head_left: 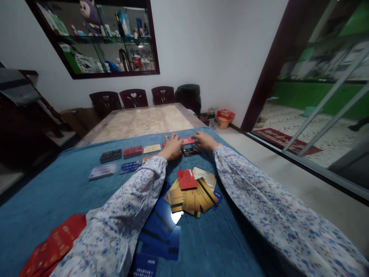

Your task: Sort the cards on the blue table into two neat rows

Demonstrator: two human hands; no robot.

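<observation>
Across blue cloth (69, 184): left hand (173, 147) half-spread, right hand (205, 141) part-curled, beside red card (188, 141); firm grip unclear.

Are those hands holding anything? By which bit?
The left hand and right hand are at opposite ends of a red rectangular card; whether either grips anything can't be told.

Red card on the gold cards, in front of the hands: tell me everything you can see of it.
The red card is flat and rectangular, plastic-looking, with a small white strip near its far right corner and print too small to read. It lies on the fanned gold cards, next to a cream card on its right. Whether it is one card or several stacked, I cannot tell. The left hand and right hand are beyond it, not touching it.
</observation>
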